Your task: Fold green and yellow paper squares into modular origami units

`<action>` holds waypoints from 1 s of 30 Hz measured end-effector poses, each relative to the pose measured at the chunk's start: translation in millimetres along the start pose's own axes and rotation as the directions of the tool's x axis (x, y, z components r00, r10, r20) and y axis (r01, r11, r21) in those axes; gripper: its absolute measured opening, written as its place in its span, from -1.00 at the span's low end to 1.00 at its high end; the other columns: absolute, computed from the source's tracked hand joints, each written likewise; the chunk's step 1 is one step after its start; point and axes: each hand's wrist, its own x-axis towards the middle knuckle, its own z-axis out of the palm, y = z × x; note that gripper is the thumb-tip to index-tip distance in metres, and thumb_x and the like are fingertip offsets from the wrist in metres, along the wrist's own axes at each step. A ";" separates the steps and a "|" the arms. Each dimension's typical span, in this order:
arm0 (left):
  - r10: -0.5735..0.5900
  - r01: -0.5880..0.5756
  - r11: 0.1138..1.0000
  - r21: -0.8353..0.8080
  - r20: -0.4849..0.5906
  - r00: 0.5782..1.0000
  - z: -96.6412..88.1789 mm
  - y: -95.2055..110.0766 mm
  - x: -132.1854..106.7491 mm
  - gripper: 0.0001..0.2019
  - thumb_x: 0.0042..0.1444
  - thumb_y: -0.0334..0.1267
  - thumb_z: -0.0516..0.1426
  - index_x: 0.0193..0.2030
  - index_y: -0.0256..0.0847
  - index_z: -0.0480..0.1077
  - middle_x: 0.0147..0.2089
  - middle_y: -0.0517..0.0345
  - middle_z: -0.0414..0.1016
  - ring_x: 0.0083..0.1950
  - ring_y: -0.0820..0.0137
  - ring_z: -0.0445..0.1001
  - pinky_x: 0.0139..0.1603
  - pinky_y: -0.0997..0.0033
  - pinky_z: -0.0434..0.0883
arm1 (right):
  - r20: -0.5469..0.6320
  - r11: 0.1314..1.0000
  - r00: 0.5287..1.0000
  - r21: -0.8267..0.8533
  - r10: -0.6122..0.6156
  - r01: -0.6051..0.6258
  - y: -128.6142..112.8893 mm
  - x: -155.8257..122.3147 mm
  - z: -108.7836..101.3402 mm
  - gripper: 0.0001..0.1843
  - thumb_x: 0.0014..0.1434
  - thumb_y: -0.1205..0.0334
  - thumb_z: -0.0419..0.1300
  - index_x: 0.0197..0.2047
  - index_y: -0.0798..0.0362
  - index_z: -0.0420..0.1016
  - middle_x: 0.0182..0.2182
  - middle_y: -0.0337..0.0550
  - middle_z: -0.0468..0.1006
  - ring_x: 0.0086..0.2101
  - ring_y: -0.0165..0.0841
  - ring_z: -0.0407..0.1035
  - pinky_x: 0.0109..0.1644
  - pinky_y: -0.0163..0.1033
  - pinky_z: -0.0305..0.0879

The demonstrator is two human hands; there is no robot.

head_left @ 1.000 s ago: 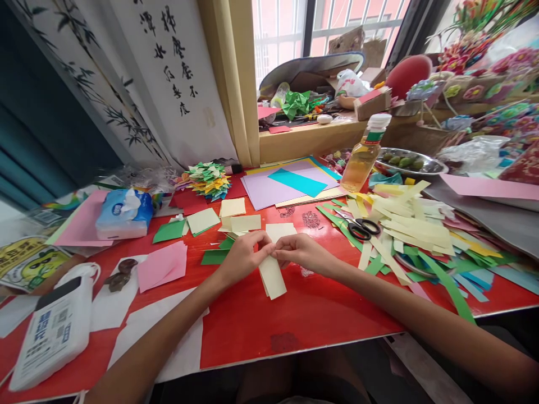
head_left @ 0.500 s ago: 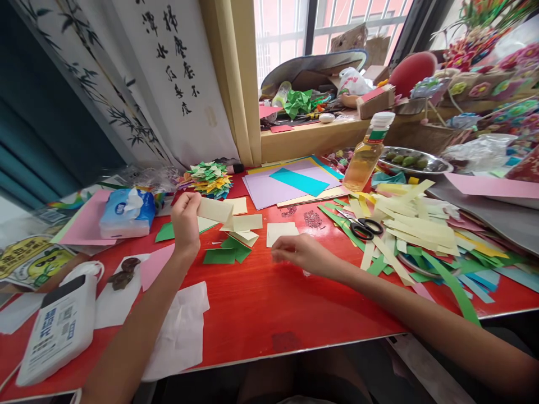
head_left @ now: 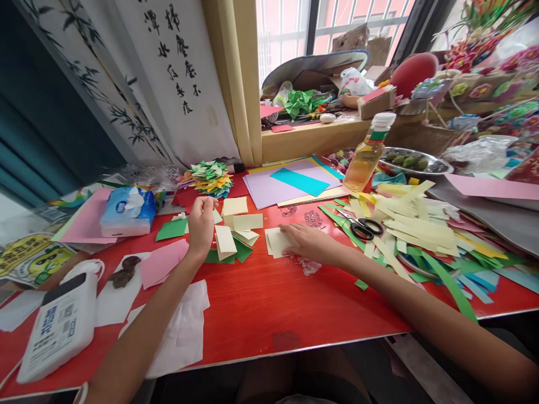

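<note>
My right hand (head_left: 306, 241) lies palm down with its fingers stretched over a small stack of cream paper pieces (head_left: 274, 243), touching the top one. My left hand (head_left: 202, 223) is raised over the table with its fingers curled together; no paper shows in them. Just right of it, a folded cream paper piece (head_left: 226, 241) stands partly open on green paper pieces (head_left: 242, 251). Behind these are more folded cream pieces (head_left: 247, 222) and a flat cream piece (head_left: 234, 206). A green piece (head_left: 172, 229) lies left of my left hand.
Black-handled scissors (head_left: 365, 229) rest beside a heap of paper strips (head_left: 421, 230). A bottle (head_left: 364, 157) stands behind them. Lilac sheets (head_left: 265, 188) lie at the back. To the left are pink paper (head_left: 162, 264), a tissue pack (head_left: 128, 212) and a white device (head_left: 59, 328).
My left hand has let go of the folded cream paper, which now sits on the green pieces, and has moved slightly right. My right hand has reached forward onto the cream stack.
</note>
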 end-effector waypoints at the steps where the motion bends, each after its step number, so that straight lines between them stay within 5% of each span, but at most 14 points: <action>1: 0.007 -0.007 1.000 0.005 0.001 1.000 0.1 2.4 -1.5 -0.74 0.14 -0.11 -0.12 -0.33 -0.19 0.29 -0.29 0.17 0.39 -0.25 0.45 0.33 -0.24 0.52 0.24 | -0.010 1.000 1.000 0.000 0.001 -0.001 -0.5 0.1 -0.2 -0.44 0.07 0.11 0.12 0.11 0.12 0.14 0.00 0.07 0.32 -0.02 -0.13 0.22 -0.07 -0.11 0.22; 11: 0.256 -0.271 0.952 0.139 0.119 0.959 2.2 31.2 -24.9 -0.80 0.18 -0.17 -0.12 -0.22 -0.19 0.24 -0.22 0.11 0.36 -0.18 0.40 0.32 -0.15 0.44 0.23 | -0.099 0.989 0.994 0.146 0.039 -0.024 -4.8 -2.2 -2.0 -0.52 0.05 0.25 0.13 0.06 0.07 0.15 -0.06 -0.01 0.29 -0.17 -0.25 0.30 -0.17 -0.19 0.25; 13: 0.372 -0.432 0.882 0.190 0.284 0.884 6.2 35.4 -35.0 -0.82 0.16 -0.19 -0.07 -0.18 -0.19 0.23 -0.25 0.12 0.37 -0.19 0.38 0.31 -0.11 0.39 0.21 | -0.146 0.979 0.989 0.202 0.037 -0.007 -8.9 -2.2 -4.2 -0.52 0.05 0.31 0.11 0.06 0.05 0.13 -0.05 -0.03 0.28 -0.18 -0.28 0.30 -0.17 -0.21 0.25; 15: 0.445 -0.580 0.791 0.196 0.466 0.765 10.9 38.9 -45.7 -0.79 0.13 -0.20 -0.02 -0.11 -0.19 0.21 -0.27 0.13 0.37 -0.18 0.36 0.31 -0.07 0.33 0.18 | -0.200 0.969 0.980 0.243 0.012 0.038 -14.6 -2.8 -8.6 -0.54 0.05 0.31 0.11 0.04 0.02 0.15 -0.07 -0.06 0.29 -0.19 -0.30 0.29 -0.19 -0.23 0.26; 17: 0.440 -0.620 0.765 0.177 0.559 0.703 14.3 42.8 -54.6 -0.73 0.12 -0.21 0.00 -0.03 -0.18 0.17 -0.25 0.13 0.37 -0.17 0.35 0.31 -0.06 0.30 0.17 | -0.240 0.955 0.970 0.281 -0.022 0.091 -20.7 -4.2 -14.4 -0.57 0.07 0.25 0.12 0.03 -0.01 0.17 -0.09 -0.09 0.32 -0.20 -0.30 0.29 -0.22 -0.24 0.26; 20: 0.356 -0.499 0.860 0.104 0.580 0.733 14.7 50.0 -61.0 -0.73 0.13 -0.26 -0.02 0.00 -0.15 0.14 -0.27 0.16 0.36 -0.21 0.40 0.32 -0.10 0.35 0.21 | -0.299 0.937 0.954 0.323 -0.030 0.130 -27.5 -7.1 -22.1 -0.57 0.07 0.21 0.12 0.04 -0.03 0.17 -0.09 -0.10 0.33 -0.16 -0.28 0.27 -0.20 -0.23 0.27; 24: 0.177 -0.155 0.984 -0.088 0.571 0.802 12.1 57.2 -59.9 -0.74 0.11 -0.29 0.00 -0.03 -0.11 0.15 -0.32 0.21 0.34 -0.30 0.47 0.32 -0.20 0.45 0.27 | -0.351 0.908 0.936 0.398 0.019 0.131 -31.3 -9.1 -26.0 -0.56 0.06 0.27 0.09 0.05 -0.06 0.17 0.00 -0.12 0.28 -0.04 -0.24 0.21 -0.09 -0.16 0.25; 30: 0.041 0.109 0.973 -0.203 0.617 0.786 15.4 51.8 -57.5 -0.87 0.05 -0.21 0.05 -0.31 -0.20 0.32 -0.38 0.19 0.35 -0.35 0.47 0.34 -0.30 0.48 0.31 | -0.292 0.732 0.952 0.669 0.096 0.131 -35.0 -9.8 -27.4 -0.43 0.04 0.28 0.11 0.13 -0.06 0.05 0.02 -0.09 0.26 -0.08 -0.29 0.26 -0.14 -0.21 0.32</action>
